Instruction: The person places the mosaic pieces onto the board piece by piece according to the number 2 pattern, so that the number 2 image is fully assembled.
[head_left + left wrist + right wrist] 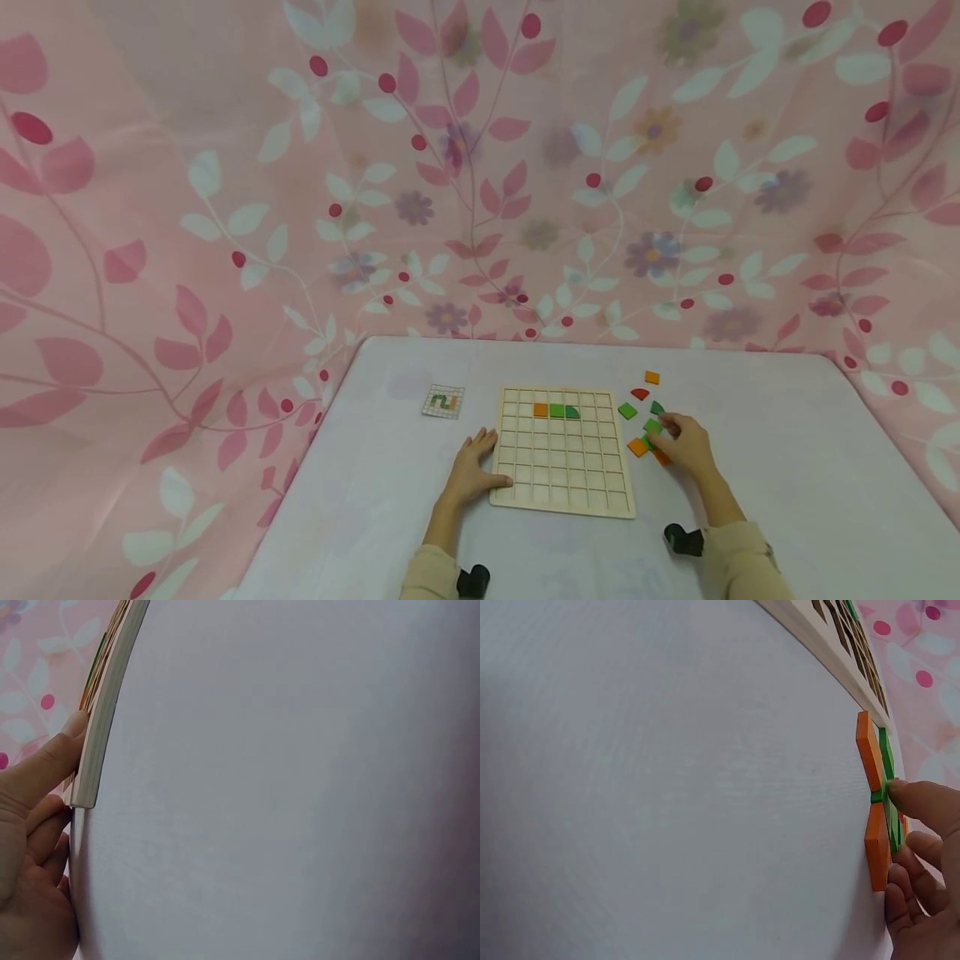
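Note:
A square wooden grid board (558,454) lies on the table; an orange square (541,410), a green square (557,410) and a dark green quarter-round piece (572,412) sit in a row near its far side. My left hand (471,475) rests at the board's near left corner, thumb on top and fingers along the left edge. Right of the board, my right hand (686,446) is among loose pieces. Its thumb touches a green piece (889,761); I cannot tell whether it pinches one. Beside these fingers lie another green square (652,426) and an orange square (637,447).
A small pattern card (443,402) lies left of the board. Farther back on the right are a red piece (640,393), an orange square (652,377) and a green square (627,411). A floral curtain (480,167) hangs behind the white table (360,500).

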`<state>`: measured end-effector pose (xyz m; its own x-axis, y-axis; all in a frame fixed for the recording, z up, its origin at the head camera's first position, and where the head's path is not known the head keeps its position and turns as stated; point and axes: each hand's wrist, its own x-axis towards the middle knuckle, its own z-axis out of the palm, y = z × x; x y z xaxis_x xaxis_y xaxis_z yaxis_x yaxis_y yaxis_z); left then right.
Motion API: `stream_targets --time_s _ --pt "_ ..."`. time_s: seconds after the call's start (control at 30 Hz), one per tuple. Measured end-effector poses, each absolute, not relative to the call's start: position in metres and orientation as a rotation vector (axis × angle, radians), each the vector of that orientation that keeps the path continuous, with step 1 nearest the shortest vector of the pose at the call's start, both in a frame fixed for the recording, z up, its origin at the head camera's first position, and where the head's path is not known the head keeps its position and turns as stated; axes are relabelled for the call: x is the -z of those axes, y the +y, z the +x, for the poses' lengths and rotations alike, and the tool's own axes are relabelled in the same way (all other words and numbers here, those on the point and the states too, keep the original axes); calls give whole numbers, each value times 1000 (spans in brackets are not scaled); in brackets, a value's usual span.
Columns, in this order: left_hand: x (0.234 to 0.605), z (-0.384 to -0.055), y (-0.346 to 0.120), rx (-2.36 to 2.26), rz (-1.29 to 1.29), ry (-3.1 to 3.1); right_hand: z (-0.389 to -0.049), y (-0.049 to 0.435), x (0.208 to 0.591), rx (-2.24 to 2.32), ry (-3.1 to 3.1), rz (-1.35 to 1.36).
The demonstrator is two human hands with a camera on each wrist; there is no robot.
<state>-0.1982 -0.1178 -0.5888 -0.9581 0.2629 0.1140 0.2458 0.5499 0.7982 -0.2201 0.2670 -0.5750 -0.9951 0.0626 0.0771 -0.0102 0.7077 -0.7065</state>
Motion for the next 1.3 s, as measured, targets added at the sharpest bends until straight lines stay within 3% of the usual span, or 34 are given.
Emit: stream_targets --time_s 0.27,0.7,1.3 --pt "589 -199 -118 -1417 476 2757 -223 268 583 -1113 -2686 -30" --pt "589 -198 -115 -1422 465 2738 -227 244 579 -1039 -2685 -402" --pt "589 -198 -118 -1406 437 2753 -208 279 591 -933 -2643 118"
